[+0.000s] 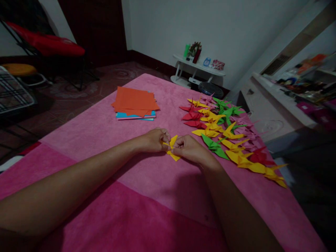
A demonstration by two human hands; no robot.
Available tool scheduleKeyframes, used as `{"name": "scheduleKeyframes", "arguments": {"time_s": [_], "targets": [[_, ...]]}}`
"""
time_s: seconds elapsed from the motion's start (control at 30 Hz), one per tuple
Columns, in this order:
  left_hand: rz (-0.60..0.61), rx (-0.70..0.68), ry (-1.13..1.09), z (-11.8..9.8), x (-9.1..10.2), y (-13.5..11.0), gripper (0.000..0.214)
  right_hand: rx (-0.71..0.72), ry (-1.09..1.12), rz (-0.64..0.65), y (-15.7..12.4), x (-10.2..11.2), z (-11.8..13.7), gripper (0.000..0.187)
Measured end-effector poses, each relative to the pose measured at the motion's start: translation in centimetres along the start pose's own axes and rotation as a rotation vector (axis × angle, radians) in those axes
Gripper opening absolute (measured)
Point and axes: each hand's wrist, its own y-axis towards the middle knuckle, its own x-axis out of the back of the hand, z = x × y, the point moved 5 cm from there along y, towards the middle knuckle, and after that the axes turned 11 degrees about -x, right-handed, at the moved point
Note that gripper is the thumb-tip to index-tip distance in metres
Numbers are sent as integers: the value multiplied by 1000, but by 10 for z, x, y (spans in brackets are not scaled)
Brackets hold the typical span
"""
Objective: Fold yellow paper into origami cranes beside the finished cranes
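A small, partly folded yellow paper piece (173, 148) lies between my two hands on the pink cloth (110, 126). My left hand (153, 140) pinches its left side with closed fingers. My right hand (189, 148) pinches its right side, fingers curled. To the right lies a spread of several folded paper cranes (225, 136) in yellow, red, green and pink. A stack of flat paper sheets (135, 103), orange on top with blue and pink beneath, sits farther back on the cloth.
A small white shelf table (199, 68) with bottles and small items stands against the far wall. A red-cushioned chair (44, 43) and a wire rack (13, 92) stand at the left. A cluttered counter (296, 84) runs along the right.
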Motion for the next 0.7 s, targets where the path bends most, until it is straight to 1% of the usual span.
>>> {"name": "scheduleKeyframes", "arguments": {"time_s": [0.13, 0.23, 0.4, 0.47, 0.57, 0.7], "targets": [[-42, -29, 5, -1, 1, 0, 7, 0, -41, -3, 2, -1, -1, 15], [-80, -57, 56, -5, 3, -2, 6, 6, -63, -13, 4, -2, -1, 15], [-76, -45, 124, -12, 5, -4, 8, 16, -82, -53, 3, -3, 0, 18], [-104, -31, 159, -14, 6, -5, 12, -10, -97, -66, 3, -3, 0, 17], [-140, -23, 220, -16, 6, -6, 24, -55, -122, -75, 3, -3, 1, 14], [-153, -15, 218, -14, 4, -5, 32, -99, -147, -59, 2, -2, 4, 14]]}}
